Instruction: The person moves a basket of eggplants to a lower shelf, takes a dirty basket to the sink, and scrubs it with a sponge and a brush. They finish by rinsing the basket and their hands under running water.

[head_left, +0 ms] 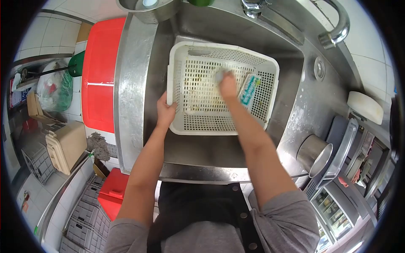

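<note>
The basket [198,122] is white plastic, rectangular, its floor and walls pierced with rows of small slots, and it sits tilted in the steel sink [270,42] with its open side facing up. Brownish smears show on its floor. The left hand [166,111] has its grip clamped on the basket's left rim, fingers hooked over the edge. The right hand [228,86] reaches inside, its grip closed on a small grey scrubber [219,75] pressed against the basket floor. Just right of that hand a green-and-white packet [249,90] lies against the inner wall.

The sink is brushed steel, wet, with a flat steel tabletop [128,101] running along the left of the left hand and another stretch to the right of the right hand. Beyond the right hand a curved tap [337,29] arches over the far corner. A steel pot [314,154] lies on its side near the right forearm, beside grey trays [344,143]. A steel bowl [147,10] stands at the far left corner.

Left of the tabletop stands a red bin [99,76], with a tan crate [65,145] and a filled clear bag [55,90] on the tiled floor further out. The basket fills most of the sink's width; a strip of bare sink floor shows between it and the person.
</note>
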The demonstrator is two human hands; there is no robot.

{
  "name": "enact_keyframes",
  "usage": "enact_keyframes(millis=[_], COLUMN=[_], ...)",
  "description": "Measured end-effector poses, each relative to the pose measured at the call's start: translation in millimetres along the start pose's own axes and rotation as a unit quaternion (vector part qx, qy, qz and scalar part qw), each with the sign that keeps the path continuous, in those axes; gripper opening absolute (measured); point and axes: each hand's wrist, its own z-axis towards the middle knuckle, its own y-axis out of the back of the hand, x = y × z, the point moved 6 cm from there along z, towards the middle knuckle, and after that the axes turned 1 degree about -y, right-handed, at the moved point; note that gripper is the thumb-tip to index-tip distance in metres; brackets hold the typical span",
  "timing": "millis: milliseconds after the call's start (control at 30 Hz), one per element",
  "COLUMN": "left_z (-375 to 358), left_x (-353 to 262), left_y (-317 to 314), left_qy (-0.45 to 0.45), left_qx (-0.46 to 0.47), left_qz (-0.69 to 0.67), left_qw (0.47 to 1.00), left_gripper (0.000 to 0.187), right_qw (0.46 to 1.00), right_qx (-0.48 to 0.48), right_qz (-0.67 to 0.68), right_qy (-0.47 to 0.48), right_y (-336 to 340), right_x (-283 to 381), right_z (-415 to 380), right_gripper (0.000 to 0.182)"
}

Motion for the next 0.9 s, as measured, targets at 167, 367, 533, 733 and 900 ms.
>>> enact_keyframes(millis=[167,367,533,733,900], left_z=[-4,0,-2,-2,4], left_x=[-2,12,1,1,12], left_y=[2,3,4,-2,2], left_qy=[-0.019,-0.015,-0.035,-0.027,-0.044], left_qx=[0.003,-0.012,-0.010,-0.019,-0.013], left_qz=[0.002,-0.007,0.031,0.000,0.006], left_qw=[1.000,1.000,0.999,0.999,0.999], left_gripper=[0.051,0.048,0.049,0.049,0.050], right_qw=[0.980,0.997,0.996,0.992,0.986], right_qx=[0.038,-0.021,0.052,0.068,0.083], right_qz=[0.013,-0.013,0.038,-0.022,0.000], right_qy=[0.194,-0.074,0.055,-0.107,-0.143], right_y=[-26,22,-3,4,47], right_x=[36,-26,13,-10,-10], right_z=[-46,4,-43,-4,15], right_gripper=[0.042,0.032,0.033,0.035,0.035])
